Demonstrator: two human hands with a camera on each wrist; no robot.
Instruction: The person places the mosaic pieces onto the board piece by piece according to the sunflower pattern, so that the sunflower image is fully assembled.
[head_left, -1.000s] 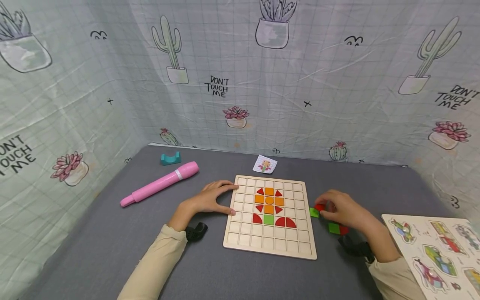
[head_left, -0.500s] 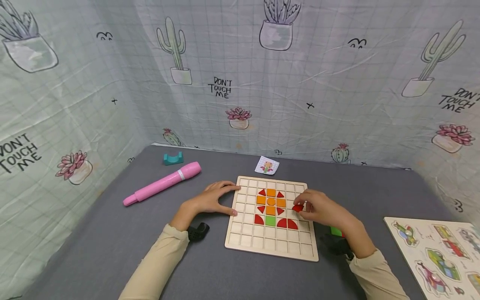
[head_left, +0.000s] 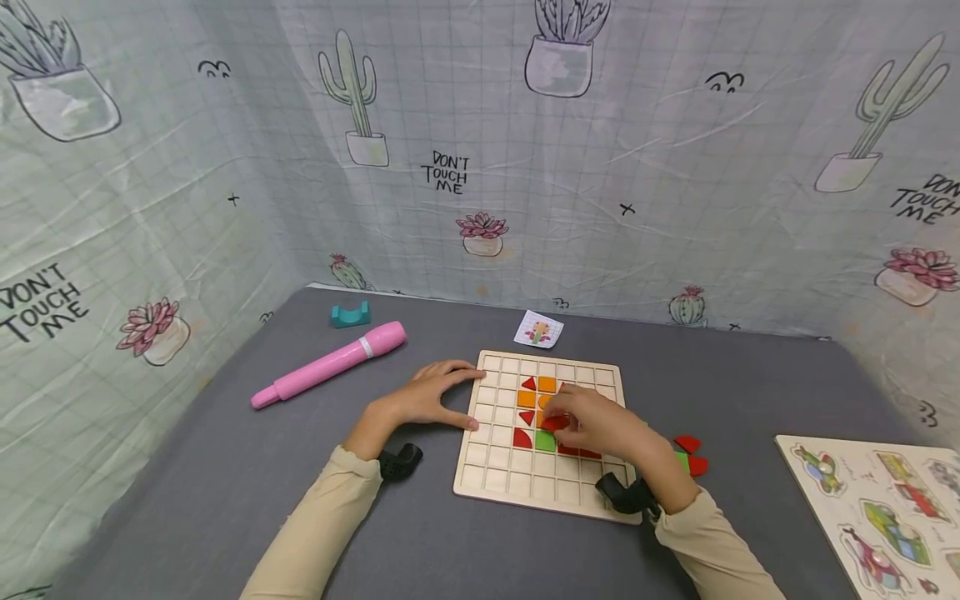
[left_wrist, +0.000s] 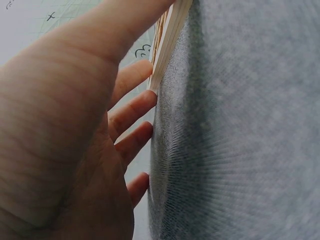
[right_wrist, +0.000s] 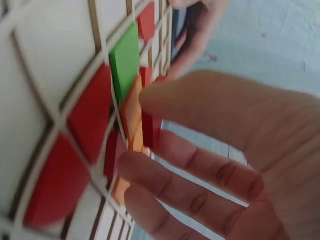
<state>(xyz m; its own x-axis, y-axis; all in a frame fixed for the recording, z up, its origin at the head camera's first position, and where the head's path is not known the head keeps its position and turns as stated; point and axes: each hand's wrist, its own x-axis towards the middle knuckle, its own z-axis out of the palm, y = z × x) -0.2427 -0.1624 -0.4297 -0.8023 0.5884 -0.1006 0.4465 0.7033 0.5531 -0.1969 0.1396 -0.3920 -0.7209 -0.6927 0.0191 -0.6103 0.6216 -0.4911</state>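
My left hand [head_left: 431, 396] rests at the left edge of a wooden grid board [head_left: 487, 467], thumb and index finger spread and touching its rim. In the left wrist view the other fingers lie loosely straight beside the board. Over the middle of the board, my right hand [head_left: 600, 425] pinches a red quarter-circle tile [head_left: 555, 423] between thumb and fingers. Just below this tile lies a green square tile [head_left: 545, 440], with a red quarter-circle [head_left: 522, 437] to its left. Orange squares [head_left: 527, 398] and red triangles [head_left: 528, 383] sit higher up, partly hidden by my right hand.
Loose red tiles [head_left: 687, 443] and a green tile [head_left: 682, 460] lie right of the board, partly behind my forearm. A picture card [head_left: 538, 330] is behind the board. A pink pen-shaped object [head_left: 330, 367], teal holder [head_left: 351, 315] and picture puzzle board [head_left: 832, 500] flank it.
My right hand has moved left from beside the board, carrying the red tile to the board's middle. The loose tiles at the right are uncovered again. My left hand stays at the edge.
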